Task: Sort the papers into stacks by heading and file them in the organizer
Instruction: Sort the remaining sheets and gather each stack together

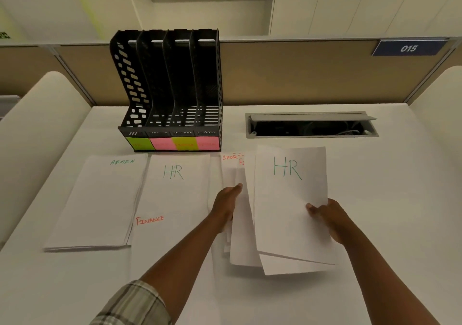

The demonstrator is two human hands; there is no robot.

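Holding up a sheet headed HR (290, 199) in the right hand (327, 218), grip closed on its right edge with the thumb pressing on the front, bottom corners lifting clear of the white surface (375, 199). Pinning down the messy unsorted pile (240, 224) with the left hand (226, 203), fingers lying flat along the pile's left side rather than curling around anything, so not really gripping. Peeking out at the top of that pile: a red SPOR-something heading (230, 157), rest getting covered by the raised sheet. Sitting further left on the surface: an ADMIN stack (100, 204), and just beside it another HR sheet (175, 187), with a FINANCE sheet (160, 237) lying just below and touching or overlapping it, hard to say which. Standing behind those stacks, a black organizer (172, 87) with 4 upright slots, all looking empty, wearing green, pink, yellow-green and pink sticky labels (172, 143) along its front base, writing too blurry for reading. Showing off to the right: an open cable hatch (312, 126) and a blue 015 plate (408, 48) on the partition.
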